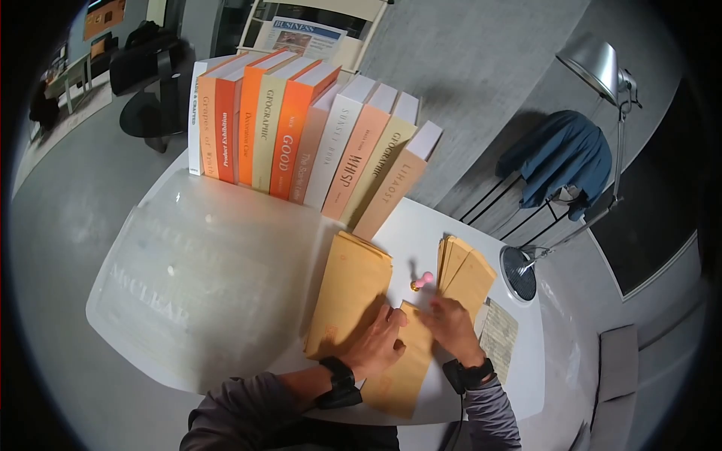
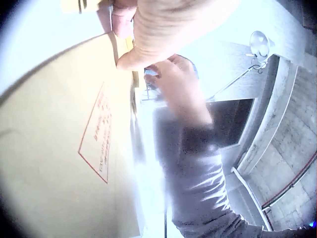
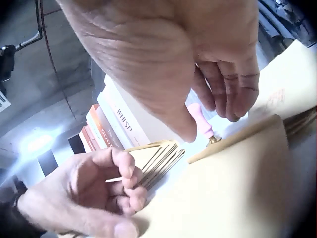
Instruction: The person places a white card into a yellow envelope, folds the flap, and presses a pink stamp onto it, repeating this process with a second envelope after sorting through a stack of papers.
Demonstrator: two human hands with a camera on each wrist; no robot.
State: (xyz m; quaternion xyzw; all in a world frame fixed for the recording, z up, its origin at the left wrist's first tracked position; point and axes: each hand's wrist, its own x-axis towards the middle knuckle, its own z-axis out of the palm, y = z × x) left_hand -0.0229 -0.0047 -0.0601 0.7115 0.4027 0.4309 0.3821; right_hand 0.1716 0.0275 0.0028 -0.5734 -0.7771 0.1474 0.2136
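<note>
A kraft-paper envelope (image 1: pixel 395 383) lies at the table's front, its top edge lifted in the right wrist view. My left hand (image 1: pixel 382 342) rests on its upper left side, fingers loosely bent, with the thumb on the paper. At the envelope's upper right is my right hand (image 1: pixel 453 328), fingers slightly bent. Just beyond it stands a stamp (image 3: pixel 200 121) with a pink handle and a brass-coloured end. The right thumb tip is close beside that handle, and the fingers are apart from it. Red print (image 2: pixel 99 139) marks an envelope in the left wrist view.
A pile of envelopes (image 1: pixel 350 282) lies to the left, and more envelopes (image 1: pixel 468 274) are fanned at the right. Books (image 1: pixel 289 135) stand in a row at the back. A lamp base (image 1: pixel 519 274) and a greyish printed sheet (image 1: pixel 499 338) sit at the right edge.
</note>
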